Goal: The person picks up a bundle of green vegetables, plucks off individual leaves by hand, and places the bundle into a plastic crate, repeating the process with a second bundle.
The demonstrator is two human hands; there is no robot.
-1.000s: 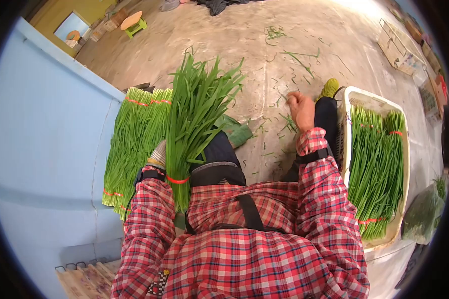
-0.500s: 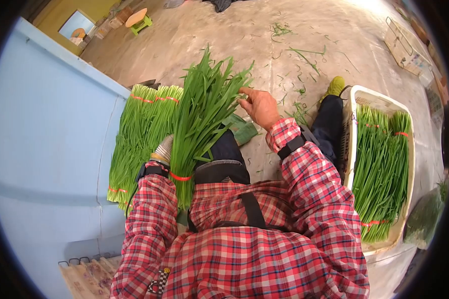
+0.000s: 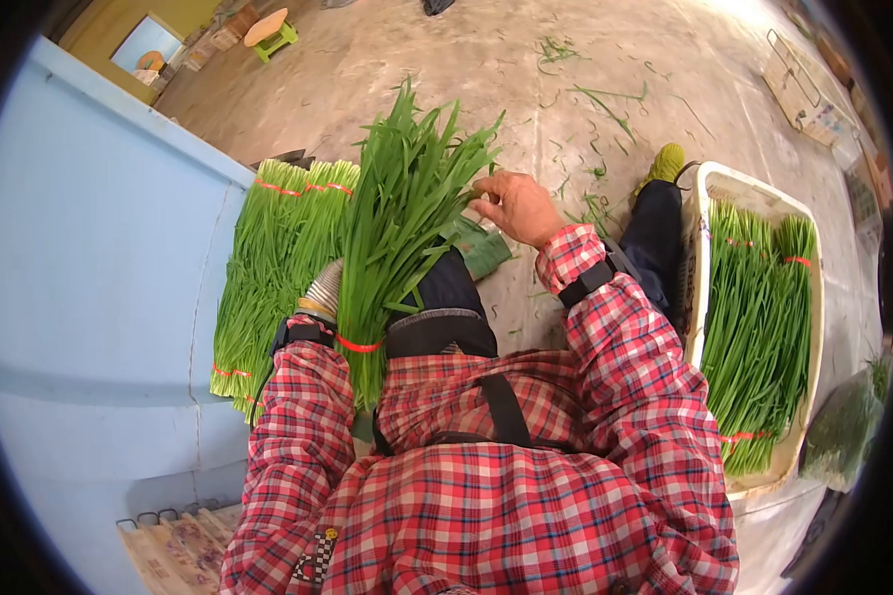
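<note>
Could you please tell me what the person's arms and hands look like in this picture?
Both arms are in long red plaid sleeves crossed by white and dark lines: the left sleeve and the right sleeve. Black wrist straps sit over both cuffs. The left hand seems to be covered by a pale ribbed knit glove, while the right hand is bare.

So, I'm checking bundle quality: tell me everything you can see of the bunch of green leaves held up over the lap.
The bunch is made of long, flat, fresh-looking green leaves, chive-like, bound near the cut bottom by a thin red band. It stands roughly upright, leaning slightly, with its tips fanning out loosely at the top. The gloved left hand, partly hidden behind it, grips it just above the band. The right hand touches the outer leaves near the top.
</note>
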